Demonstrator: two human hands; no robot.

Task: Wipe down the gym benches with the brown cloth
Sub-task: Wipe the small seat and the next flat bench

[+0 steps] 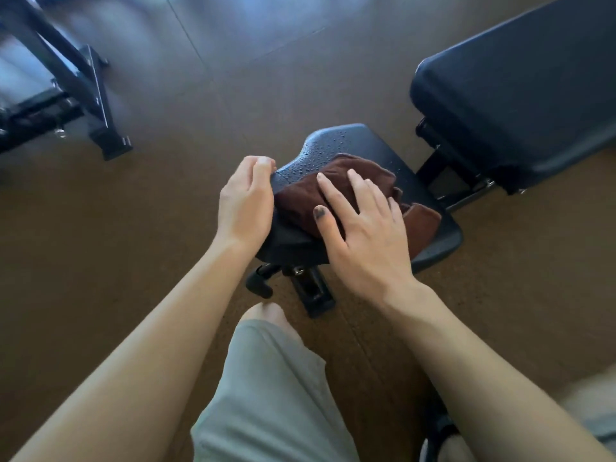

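Pressing flat on the brown cloth (300, 195), which lies bunched on the wet seat pad (350, 141) of the gym bench, the right hand (363, 228) keeps straight, spread fingers on it while the left hand (246, 198) curls over the pad's near-left edge. Best, I judge, to sweep firmly toward the droplets (320, 151) at the far-left end. The cloth's long axis runs lower right to upper left across the seat, with the backrest (520, 95) beyond to the right.

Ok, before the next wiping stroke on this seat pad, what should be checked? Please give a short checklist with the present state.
1. Brown cloth lies on the seat pad: ok.
2. Right hand presses flat on the cloth: ok.
3. Left hand steadies the pad's left edge: ok.
4. Water droplets ahead of the cloth wiped off: not ok.
5. Backrest pad already wiped: cannot tell.
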